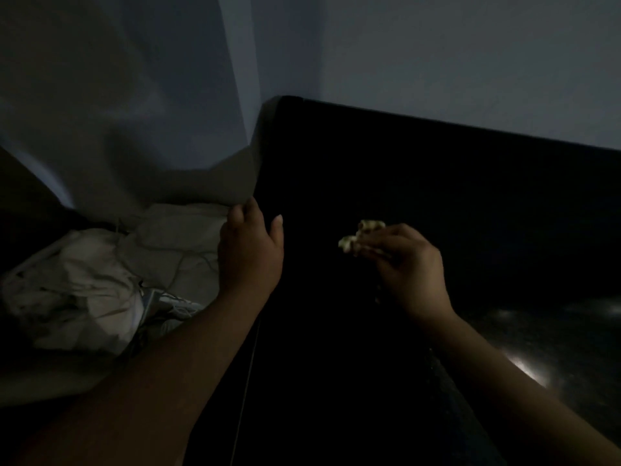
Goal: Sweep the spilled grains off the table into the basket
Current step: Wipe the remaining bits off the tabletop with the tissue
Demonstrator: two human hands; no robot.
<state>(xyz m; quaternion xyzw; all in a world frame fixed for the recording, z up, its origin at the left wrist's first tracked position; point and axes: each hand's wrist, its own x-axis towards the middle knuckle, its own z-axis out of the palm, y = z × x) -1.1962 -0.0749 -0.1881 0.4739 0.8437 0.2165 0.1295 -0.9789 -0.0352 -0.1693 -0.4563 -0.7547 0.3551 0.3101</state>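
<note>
Your right grip (pixel 403 260) pinches a small, lumpy, pale yellow-green clump of grains (pixel 361 232) | left grip (pixel 250 253) spread at the dark table (pixel 420 169) edge, perhaps touching

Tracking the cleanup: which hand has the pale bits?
The right hand pinches the pale bits at its fingertips; the left hand shows none.

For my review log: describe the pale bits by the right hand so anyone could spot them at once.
Find the big black surface filling the view's right half. Over it, the right hand pinches a small pale clump. Lumpy and yellowish, it is far lighter than everything around it.
</note>
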